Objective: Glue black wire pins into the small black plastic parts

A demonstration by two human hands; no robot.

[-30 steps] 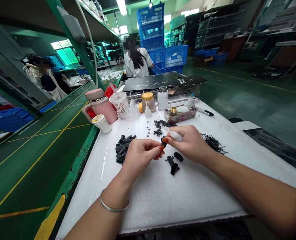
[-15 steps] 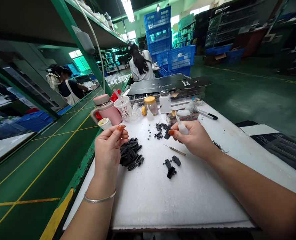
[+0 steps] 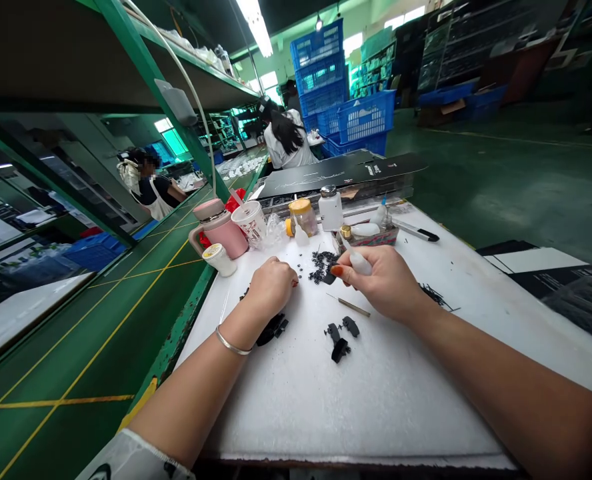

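Note:
My left hand (image 3: 271, 285) is low over the table with its fingers curled downward. It covers much of a pile of small black plastic parts (image 3: 273, 329); what its fingertips hold, if anything, is hidden. My right hand (image 3: 383, 275) is closed on a small white squeeze bottle (image 3: 360, 262) with a thin nozzle pointing up. A black piece (image 3: 329, 277) shows at the right thumb tip; I cannot tell whether it is gripped. Between the hands lie a thin needle-tipped tool (image 3: 355, 307) and a few black parts (image 3: 337, 347). Tiny black rings (image 3: 319, 268) are scattered behind them.
Along the back stand a pink mug (image 3: 229, 235), a plastic cup (image 3: 250, 223), a yellow-lidded jar (image 3: 303, 217) and a white bottle (image 3: 331, 212). A cutter knife (image 3: 416, 230) lies back right, thin black sticks (image 3: 439, 298) nearer. Another person (image 3: 289, 140) sits beyond.
My left hand has moved down and to the right, from raised in a pinch to over the black pile. My right hand stays nearly where it was, still with the bottle.

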